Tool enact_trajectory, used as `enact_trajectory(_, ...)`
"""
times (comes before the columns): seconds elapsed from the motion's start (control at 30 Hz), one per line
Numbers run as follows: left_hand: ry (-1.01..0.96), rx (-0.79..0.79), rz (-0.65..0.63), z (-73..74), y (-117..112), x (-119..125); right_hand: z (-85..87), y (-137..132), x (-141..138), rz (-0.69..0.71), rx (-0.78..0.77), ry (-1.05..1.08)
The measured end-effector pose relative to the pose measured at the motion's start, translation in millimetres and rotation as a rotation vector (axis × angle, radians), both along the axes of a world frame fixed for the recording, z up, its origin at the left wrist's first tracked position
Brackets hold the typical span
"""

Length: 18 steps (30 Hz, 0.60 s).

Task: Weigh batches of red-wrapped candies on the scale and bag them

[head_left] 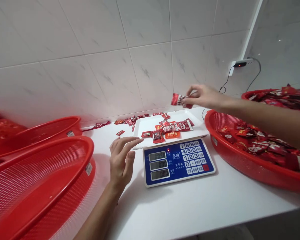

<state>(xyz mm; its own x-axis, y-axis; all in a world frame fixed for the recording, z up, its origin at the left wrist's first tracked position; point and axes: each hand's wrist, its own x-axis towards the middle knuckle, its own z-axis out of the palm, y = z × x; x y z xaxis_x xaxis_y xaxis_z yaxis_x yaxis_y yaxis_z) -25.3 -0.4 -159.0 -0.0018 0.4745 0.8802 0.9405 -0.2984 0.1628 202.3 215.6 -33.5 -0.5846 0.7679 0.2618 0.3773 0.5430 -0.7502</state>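
**Right grip:** your right hand (202, 96) was clenched, thumb and fingers pinching a red-wrapped sweet (180, 100).

**Sweet's place:** it hung at 1 o'clock from the scale, above the tray's far right corner.

**Left grip:** your left hand (121, 160) was released, its fingers spread and holding nothing, at 10 o'clock from the scale, just beside the tray's near left corner.

**Tray:** a white tray (147, 128) sat at 12 o'clock on the far end of a blue-faced digital scale (177, 161), with wrapped sweets (168, 129) piled on it.

**Counter:** more loose sweets (132, 120) lay at 11 o'clock along the wall.

**Right side:** a red mesh basket (252, 173) full of sweets sat at 3 o'clock, with another (252, 94) behind it.

**Left side:** two red mesh baskets (85, 146) (72, 121) sat at 9 o'clock.
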Motion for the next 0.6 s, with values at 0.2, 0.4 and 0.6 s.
enact_trajectory(0.2,0.005,0.007,-0.007,-1.2,0.8,-0.9,-19.6,2.0,-7.2,0.010,0.021,-0.210)
enact_trajectory(0.4,0.009,0.018,0.011,1.1,0.5,0.6,-29.0,31.9,90.8,-0.201,0.167,-0.474)
enact_trajectory(0.6,-0.023,0.062,0.049,-0.1,2.5,-2.7,-62.2,22.7,141.6,-0.167,-0.068,-0.763)
